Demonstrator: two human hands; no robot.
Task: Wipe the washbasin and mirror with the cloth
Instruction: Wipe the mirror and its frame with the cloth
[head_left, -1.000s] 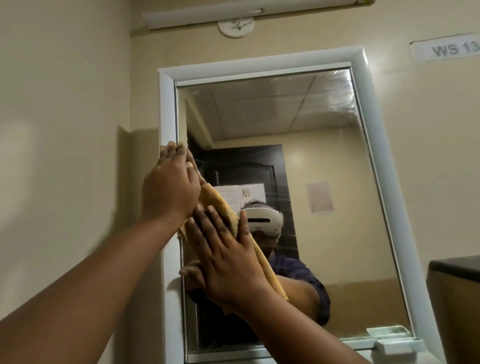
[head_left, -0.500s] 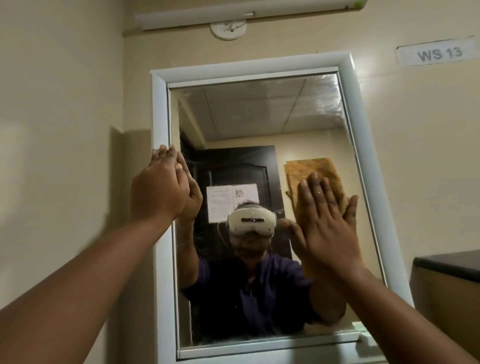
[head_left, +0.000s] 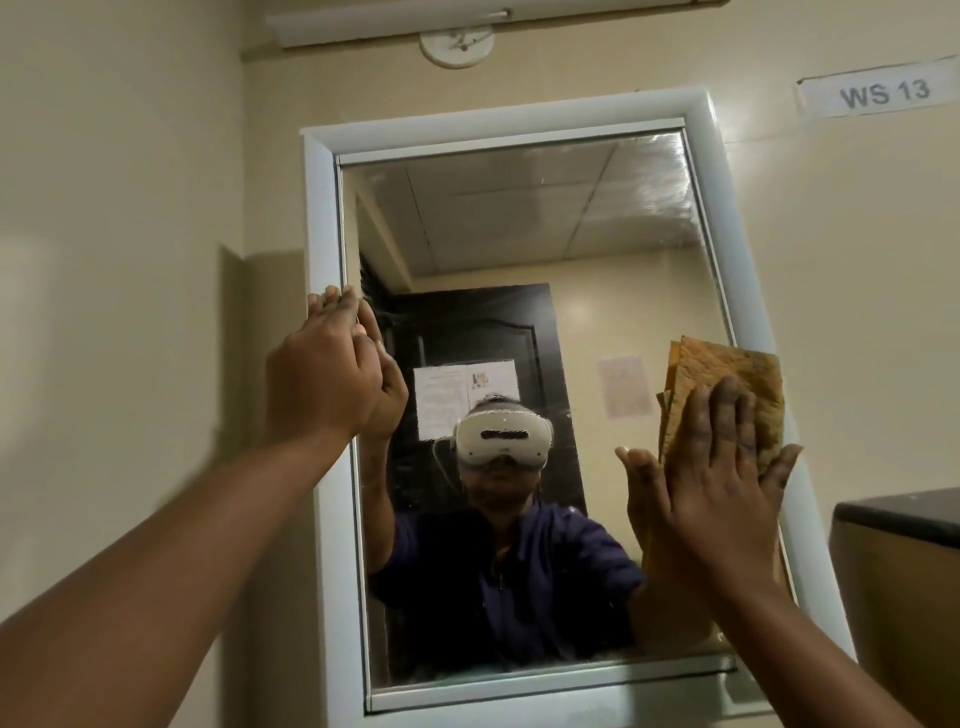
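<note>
One white-framed mirror (head_left: 519, 249) hangs on a cream wall, and two hands work against it. The right hand (head_left: 722, 483) presses one folded orange-brown cloth (head_left: 727, 374) flat onto the glass near the mirror's right edge; its fingers (head_left: 727, 410) are straight and slightly spread, with the cloth showing above the fingertips and its lower part hidden behind the palm. The left hand (head_left: 324, 364) rests at the mirror's left edge, fingers held together, their tips on the frame; how firmly they press cannot be told. Between the two hands the glass reflects the person in a dark blue shirt with a white headset, a dark door carrying a paper sheet, and ceiling panels. Above the left fingers sit one long tube light fitting (head_left: 384, 23) and one round white ceiling-rose fixture (head_left: 456, 47). Up and right of the right fingers a label (head_left: 883, 93) reads "WS 13". Right of that hand one dark-topped counter (head_left: 898, 512) is cut off by the picture's edge. The washbasin is out of view.
</note>
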